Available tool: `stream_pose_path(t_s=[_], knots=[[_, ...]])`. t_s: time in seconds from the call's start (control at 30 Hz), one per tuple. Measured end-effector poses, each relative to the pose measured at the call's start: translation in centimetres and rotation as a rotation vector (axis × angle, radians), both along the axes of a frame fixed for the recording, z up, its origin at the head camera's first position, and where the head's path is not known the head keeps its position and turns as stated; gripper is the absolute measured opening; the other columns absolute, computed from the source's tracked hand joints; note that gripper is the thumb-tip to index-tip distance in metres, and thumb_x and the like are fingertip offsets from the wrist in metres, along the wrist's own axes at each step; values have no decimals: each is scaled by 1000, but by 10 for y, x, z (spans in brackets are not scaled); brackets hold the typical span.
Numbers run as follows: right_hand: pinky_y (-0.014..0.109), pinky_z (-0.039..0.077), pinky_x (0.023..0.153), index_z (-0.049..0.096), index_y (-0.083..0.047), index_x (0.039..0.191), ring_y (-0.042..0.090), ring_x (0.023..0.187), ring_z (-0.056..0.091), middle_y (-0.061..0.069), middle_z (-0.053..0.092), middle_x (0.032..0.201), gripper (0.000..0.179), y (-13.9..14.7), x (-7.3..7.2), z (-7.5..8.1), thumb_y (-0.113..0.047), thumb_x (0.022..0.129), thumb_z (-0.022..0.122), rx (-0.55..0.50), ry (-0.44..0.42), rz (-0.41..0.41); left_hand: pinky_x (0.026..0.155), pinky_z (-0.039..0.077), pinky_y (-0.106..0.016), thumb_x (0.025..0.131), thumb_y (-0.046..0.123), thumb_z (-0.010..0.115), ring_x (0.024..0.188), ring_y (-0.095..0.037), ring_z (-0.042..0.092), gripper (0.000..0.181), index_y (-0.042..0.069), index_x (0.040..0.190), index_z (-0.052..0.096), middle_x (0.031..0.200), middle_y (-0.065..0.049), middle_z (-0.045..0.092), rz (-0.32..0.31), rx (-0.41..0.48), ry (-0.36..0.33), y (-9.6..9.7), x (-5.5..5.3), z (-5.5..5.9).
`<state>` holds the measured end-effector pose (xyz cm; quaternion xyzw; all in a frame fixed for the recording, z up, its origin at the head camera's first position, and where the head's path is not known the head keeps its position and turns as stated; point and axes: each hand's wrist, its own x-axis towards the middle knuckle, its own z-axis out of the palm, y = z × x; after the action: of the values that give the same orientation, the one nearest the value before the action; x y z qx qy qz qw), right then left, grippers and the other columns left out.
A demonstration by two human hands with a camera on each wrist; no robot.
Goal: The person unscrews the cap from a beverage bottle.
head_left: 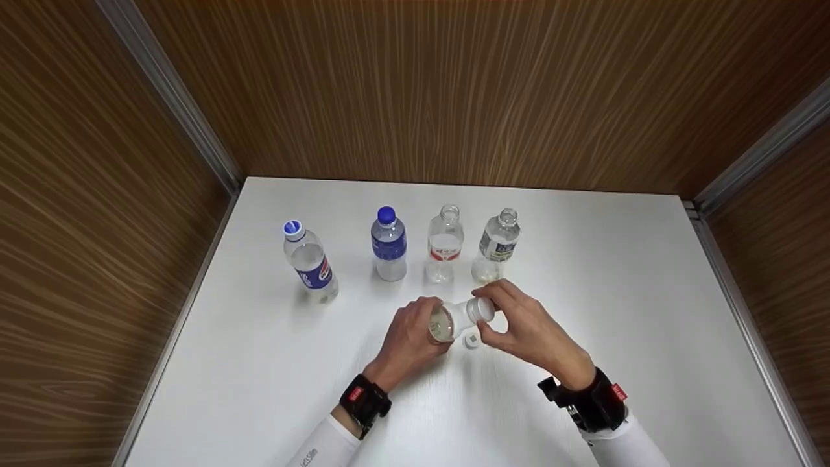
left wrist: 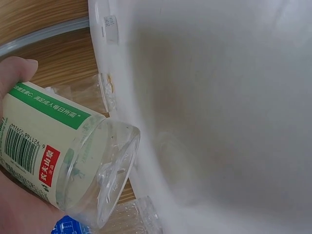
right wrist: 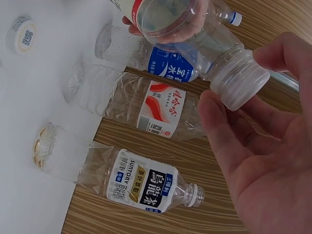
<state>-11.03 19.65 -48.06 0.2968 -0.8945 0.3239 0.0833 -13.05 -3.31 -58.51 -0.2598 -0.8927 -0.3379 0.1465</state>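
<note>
My left hand (head_left: 415,327) grips a clear plastic bottle (left wrist: 73,156) round its cream and green label. The bottle is tilted on its side, its neck toward my right hand (head_left: 532,327). With thumb and fingertips, my right hand pinches the clear ribbed cap (right wrist: 239,78) at the bottle's neck. Whether this cap sits loose or tight cannot be seen. A small white cap (head_left: 472,340) lies on the table just below the bottle; in the right wrist view a square code shows on this white cap (right wrist: 22,35).
Behind my hands stand an uncapped red-and-white-label bottle (head_left: 445,243) and an uncapped oolong tea bottle (head_left: 498,243). Farther left are two blue-capped bottles, one upright with a blue label (head_left: 389,246), one Pepsi-labelled (head_left: 312,266). Wooden panels (head_left: 415,91) enclose the white table (head_left: 622,259).
</note>
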Motion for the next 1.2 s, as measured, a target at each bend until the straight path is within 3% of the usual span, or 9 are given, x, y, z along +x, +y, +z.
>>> stream_pose_path(t_s=[0.23,0.4,0.67,0.83,1.2], knots=[[29,55,69,61,-5,130,6,85,65,0,63,115,49,-2,0,-1,-31,93,79,-9,14,-87,81,53,-40,69,26,93,92,-24,65,65,7,120,59,106,-5,68,1,-14,-28,0,0,4],[25,52,62,66,-4,119,6,74,62,-1,62,101,40,-4,0,0,-33,94,79,5,5,-135,81,54,-40,68,27,93,93,-23,65,65,7,120,58,107,-5,68,-1,-17,-4,-1,0,3],[25,55,63,66,-5,115,11,77,66,0,62,103,30,-1,0,-4,-20,93,79,-21,49,-54,80,54,-40,69,27,93,93,-23,66,65,7,121,59,108,-6,69,-5,-7,-10,-2,1,2],[29,60,72,65,-6,118,8,87,68,-1,62,111,31,0,0,-6,-15,92,79,-53,55,-9,81,54,-40,69,27,93,93,-23,66,65,7,121,59,107,-5,68,-5,4,-26,-3,1,2],[22,57,84,62,-5,122,12,103,66,-1,60,120,34,1,-1,-5,-6,91,78,-121,27,44,78,55,-40,68,26,93,89,-23,66,65,7,119,59,103,-6,69,-2,17,33,-4,-2,0]])
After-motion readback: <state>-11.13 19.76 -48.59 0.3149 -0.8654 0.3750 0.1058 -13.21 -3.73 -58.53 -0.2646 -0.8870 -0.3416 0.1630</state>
